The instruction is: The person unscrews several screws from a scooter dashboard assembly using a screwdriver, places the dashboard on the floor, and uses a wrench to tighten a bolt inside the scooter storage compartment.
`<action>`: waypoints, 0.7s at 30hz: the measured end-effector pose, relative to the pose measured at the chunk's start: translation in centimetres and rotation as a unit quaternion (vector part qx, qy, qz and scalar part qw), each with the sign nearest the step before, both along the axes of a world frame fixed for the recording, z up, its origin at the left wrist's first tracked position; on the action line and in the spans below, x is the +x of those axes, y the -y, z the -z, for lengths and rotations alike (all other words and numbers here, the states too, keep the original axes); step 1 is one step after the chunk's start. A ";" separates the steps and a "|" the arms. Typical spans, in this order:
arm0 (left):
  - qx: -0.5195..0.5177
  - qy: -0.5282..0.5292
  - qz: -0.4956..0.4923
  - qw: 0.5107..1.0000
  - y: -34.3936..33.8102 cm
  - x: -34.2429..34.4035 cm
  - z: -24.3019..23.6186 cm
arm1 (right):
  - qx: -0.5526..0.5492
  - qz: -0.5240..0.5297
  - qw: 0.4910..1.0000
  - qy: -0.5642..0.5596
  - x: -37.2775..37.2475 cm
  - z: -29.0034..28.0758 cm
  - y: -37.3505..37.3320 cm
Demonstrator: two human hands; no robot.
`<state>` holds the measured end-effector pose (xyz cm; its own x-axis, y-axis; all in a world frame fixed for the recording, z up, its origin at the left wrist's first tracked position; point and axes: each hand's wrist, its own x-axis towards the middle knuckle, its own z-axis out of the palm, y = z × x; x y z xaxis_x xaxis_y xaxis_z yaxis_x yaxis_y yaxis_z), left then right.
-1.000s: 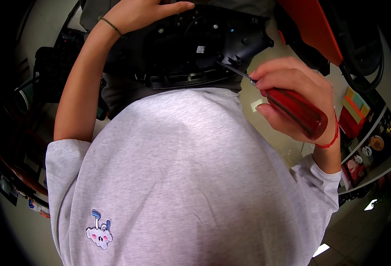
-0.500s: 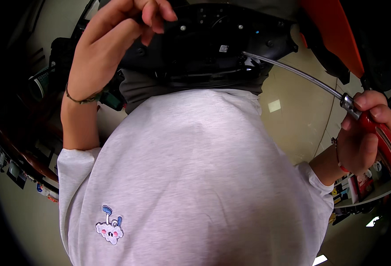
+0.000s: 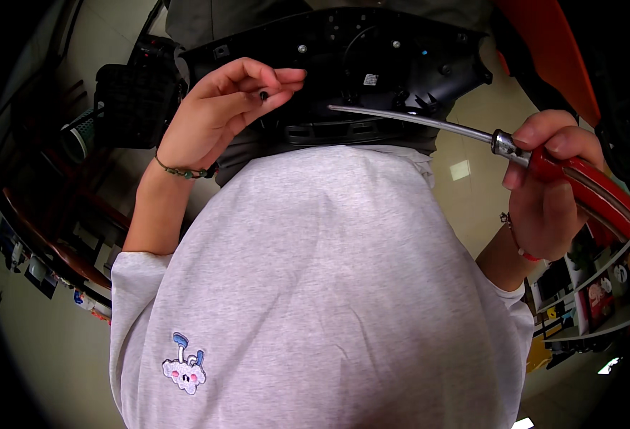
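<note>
My right hand point(image 3: 554, 182) is wrapped round the red handle of a screwdriver point(image 3: 443, 124). Its thin metal shaft points left, and the tip hovers over a black plastic panel point(image 3: 458, 68) lying across my lap. Between the fingertips of my left hand point(image 3: 232, 104) is a small black screw point(image 3: 263, 95), of which only a round dark end shows. The left hand is raised over the panel's left part, to the left of the screwdriver tip. Two silvery screw heads and a small white label show on the panel.
An orange panel point(image 3: 551, 53) rises at the far right. A black case point(image 3: 140, 96) stands on the left, beyond my forearm. Lower right is a shelf point(image 3: 608, 325) with several small items. Pale floor tiles point(image 3: 475, 143) show to the right of my lap.
My left hand has come down and toward the right, and the small black screw now shows in its fingers. My right hand has moved left and slightly up, taking the screwdriver tip farther left over the panel.
</note>
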<state>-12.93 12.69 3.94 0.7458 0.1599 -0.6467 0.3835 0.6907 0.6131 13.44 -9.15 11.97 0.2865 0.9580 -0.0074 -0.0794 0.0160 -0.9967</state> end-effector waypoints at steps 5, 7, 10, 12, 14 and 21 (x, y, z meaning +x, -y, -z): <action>-0.001 -0.026 -0.002 1.000 0.2 0.3 0.1 | -0.018 0.002 1.000 -0.001 -0.5 0.2 -0.2; -0.007 -0.030 -0.004 1.000 0.2 0.2 0.1 | -0.021 -0.001 1.000 0.003 -0.7 0.1 -0.4; -0.020 -0.017 -0.001 1.000 0.0 -0.1 0.3 | -0.018 -0.004 1.000 -0.003 -0.9 0.0 -0.7; 0.004 -0.015 0.021 1.000 0.0 0.0 0.3 | -0.015 -0.001 1.000 -0.008 -1.0 -0.2 -0.8; 0.024 -0.017 0.036 0.999 0.1 0.1 0.2 | -0.015 0.012 1.000 -0.006 -1.4 -0.4 -0.8; 0.061 -0.009 0.046 0.997 0.2 -0.3 0.5 | 0.006 0.021 1.000 -0.005 -2.1 -0.5 -0.8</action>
